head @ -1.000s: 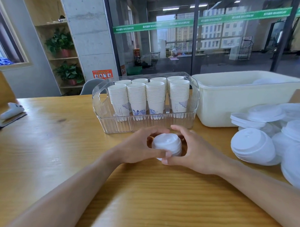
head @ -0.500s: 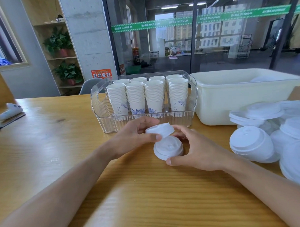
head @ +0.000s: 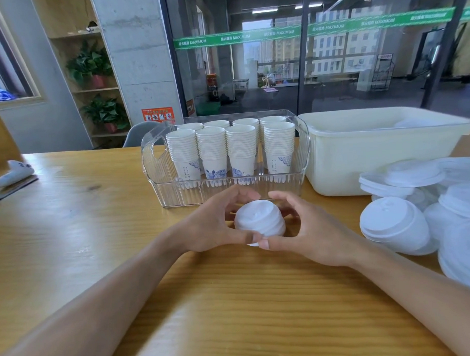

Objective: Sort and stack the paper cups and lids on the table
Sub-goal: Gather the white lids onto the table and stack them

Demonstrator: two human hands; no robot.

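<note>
A small stack of white lids (head: pixel 259 218) sits on the wooden table (head: pixel 70 236) just in front of me. My left hand (head: pixel 214 223) curls round its left side and my right hand (head: pixel 307 228) curls round its right side, thumbs meeting at the near edge. Behind it a clear plastic bin (head: pixel 159 164) holds several tall stacks of paper cups (head: pixel 241 148). More white lids (head: pixel 395 223) lie piled at the right.
A cream plastic tub (head: pixel 374 159) stands right of the clear bin, with a lid showing inside. A white device (head: pixel 14 172) lies at the table's far left. A grey chair (head: pixel 139 133) stands behind the table.
Half a second ago my left hand held one lid lifted above the stack. That lid now sits on the stack and both hands cup it again.
</note>
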